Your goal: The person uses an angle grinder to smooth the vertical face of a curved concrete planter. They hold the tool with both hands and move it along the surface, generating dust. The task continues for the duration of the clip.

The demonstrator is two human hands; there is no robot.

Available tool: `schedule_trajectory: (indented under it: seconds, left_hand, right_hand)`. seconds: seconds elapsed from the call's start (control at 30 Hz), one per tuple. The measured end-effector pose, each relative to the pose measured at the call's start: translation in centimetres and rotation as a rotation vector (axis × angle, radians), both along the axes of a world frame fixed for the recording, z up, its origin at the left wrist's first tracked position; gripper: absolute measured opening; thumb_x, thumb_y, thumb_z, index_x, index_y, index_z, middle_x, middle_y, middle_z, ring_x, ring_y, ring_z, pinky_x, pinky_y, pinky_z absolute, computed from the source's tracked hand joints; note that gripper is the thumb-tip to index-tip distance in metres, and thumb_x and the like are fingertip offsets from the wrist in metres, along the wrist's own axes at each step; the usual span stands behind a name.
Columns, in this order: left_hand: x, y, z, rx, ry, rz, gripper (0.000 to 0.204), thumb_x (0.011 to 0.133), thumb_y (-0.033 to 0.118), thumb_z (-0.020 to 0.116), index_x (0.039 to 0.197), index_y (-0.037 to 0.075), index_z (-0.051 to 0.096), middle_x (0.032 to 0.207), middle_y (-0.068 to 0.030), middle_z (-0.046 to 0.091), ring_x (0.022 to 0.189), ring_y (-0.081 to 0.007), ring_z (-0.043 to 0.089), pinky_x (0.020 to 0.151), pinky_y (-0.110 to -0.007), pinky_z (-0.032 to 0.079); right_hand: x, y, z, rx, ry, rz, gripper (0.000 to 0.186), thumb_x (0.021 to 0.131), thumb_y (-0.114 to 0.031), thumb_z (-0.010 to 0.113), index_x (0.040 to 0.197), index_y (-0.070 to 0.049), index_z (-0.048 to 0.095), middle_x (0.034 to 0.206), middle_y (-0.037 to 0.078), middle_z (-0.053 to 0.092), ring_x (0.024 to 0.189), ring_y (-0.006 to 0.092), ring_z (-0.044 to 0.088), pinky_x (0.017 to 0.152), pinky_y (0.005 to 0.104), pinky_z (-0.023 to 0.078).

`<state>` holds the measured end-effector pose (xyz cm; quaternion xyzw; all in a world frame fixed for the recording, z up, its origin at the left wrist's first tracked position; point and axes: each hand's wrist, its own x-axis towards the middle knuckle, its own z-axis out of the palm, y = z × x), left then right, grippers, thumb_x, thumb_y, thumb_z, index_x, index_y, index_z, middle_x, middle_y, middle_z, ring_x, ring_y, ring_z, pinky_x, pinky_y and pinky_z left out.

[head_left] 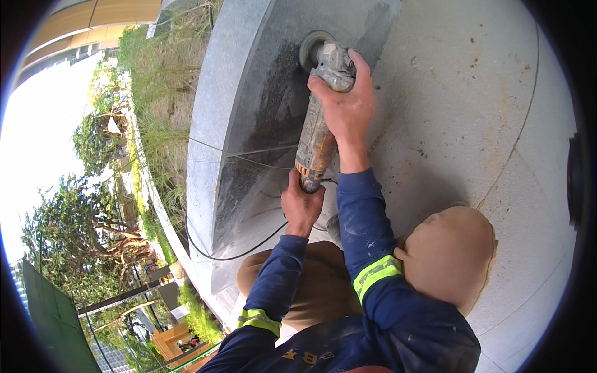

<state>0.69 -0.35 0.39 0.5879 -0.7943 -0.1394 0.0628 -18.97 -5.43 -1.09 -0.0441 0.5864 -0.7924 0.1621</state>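
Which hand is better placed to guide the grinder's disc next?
Probably the right hand: it grips the grinder at its head, close to the disc. The left hand holds the opposite end, farther from the disc.

- Floor: pale grey, curved joint line, brown stains and dark specks
- Black object: far right rim, cut off, can't tell what
- Wood-toned panels: top left corner
- Ornamental grass: upper left, thin blades over brown soil
- Leafy tree: left, dark green
- Green panel: lower left rim, flat
- Bright green shrub: lower left, near wooden structure
- Sky: left, blown out white
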Motion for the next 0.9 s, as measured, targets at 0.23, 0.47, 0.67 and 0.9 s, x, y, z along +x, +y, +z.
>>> schedule_trajectory:
  seconds: [0.23,0.47,0.67,0.9]
  left_hand:
    - [0.0,-0.2,1.2,-0.077,0.155,-0.017,0.049,0.072,0.014,0.072,0.119,0.006,0.057,0.090,-0.0243,0.071,0.085,-0.0448,0.069,0.072,-0.047,0.055]
    - [-1.6,0.3,0.6,0.059,-0.108,0.046,0.050,0.071,0.015,0.073,0.118,0.006,0.058,0.093,-0.0251,0.071,0.089,-0.0454,0.068,0.076,-0.048,0.055]
    - [0.0,-0.2,0.5,-0.094,0.035,-0.019,0.053,0.073,0.018,0.073,0.122,0.010,0.055,0.088,-0.0231,0.071,0.083,-0.0457,0.068,0.072,-0.051,0.054]
    - [-1.5,-0.4,-0.2,0.046,-0.207,-0.007,0.057,0.073,0.020,0.074,0.126,0.011,0.055,0.094,-0.0237,0.071,0.090,-0.0443,0.069,0.078,-0.051,0.055]
  right_hand:
    - [0.6,-0.6,2.7,-0.094,0.157,-0.058,0.076,0.070,-0.023,0.084,0.136,-0.005,0.051,0.115,0.019,0.054,0.100,0.0329,0.061,0.087,0.0436,0.052]
    - [-0.4,-0.2,-2.5,0.029,-0.110,0.000,0.077,0.071,-0.026,0.085,0.137,-0.006,0.050,0.117,0.020,0.055,0.104,0.0341,0.061,0.088,0.0457,0.052]
    - [-0.1,-0.1,2.0,-0.120,-0.015,0.023,0.077,0.071,-0.024,0.085,0.137,-0.005,0.050,0.118,0.019,0.055,0.105,0.0337,0.060,0.091,0.0443,0.050]
    - [-0.3,-0.5,-5.2,-0.017,-0.230,0.009,0.079,0.072,-0.023,0.085,0.138,-0.001,0.048,0.126,0.021,0.059,0.113,0.0318,0.061,0.096,0.0422,0.050]
